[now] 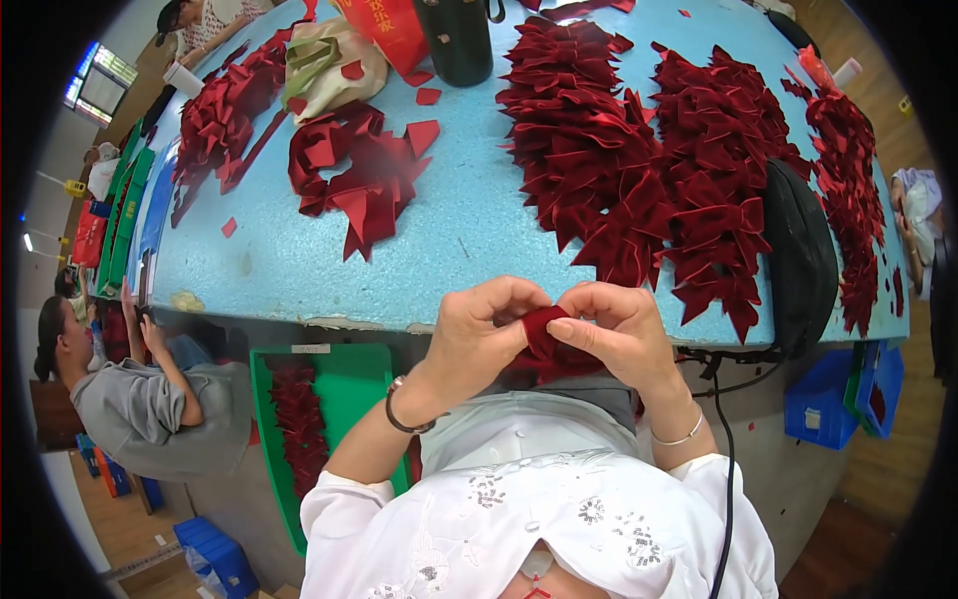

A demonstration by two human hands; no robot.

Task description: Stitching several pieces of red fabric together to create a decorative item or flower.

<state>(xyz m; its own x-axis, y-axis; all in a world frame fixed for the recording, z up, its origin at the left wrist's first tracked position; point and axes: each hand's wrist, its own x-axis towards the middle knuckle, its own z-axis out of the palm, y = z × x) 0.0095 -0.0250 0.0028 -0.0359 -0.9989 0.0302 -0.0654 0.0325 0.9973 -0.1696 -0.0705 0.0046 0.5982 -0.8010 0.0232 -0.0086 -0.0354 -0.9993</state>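
Observation:
Between my two hands, just off the table's near edge, is a small piece of dark red velvet ribbon (545,335), bent into a loop. My left hand (489,324) pinches its left side between thumb and fingers. On the other side my right hand (614,329) grips it, the thumb lying across the front. More red fabric shows below the hands, over my lap. Beyond them, long overlapping rows of red velvet bows (589,130) lie on the light blue table (449,220). A loose heap of cut red ribbon pieces (364,170) lies farther left.
A black bag (798,260) hangs at the table's near right edge, with cables below. A dark tumbler (456,40) and a cream cloth bag (334,65) stand at the back. Left of me is a green crate (329,379) holding bows; a seated person (160,399) works beyond. Blue bins (823,404) sit right.

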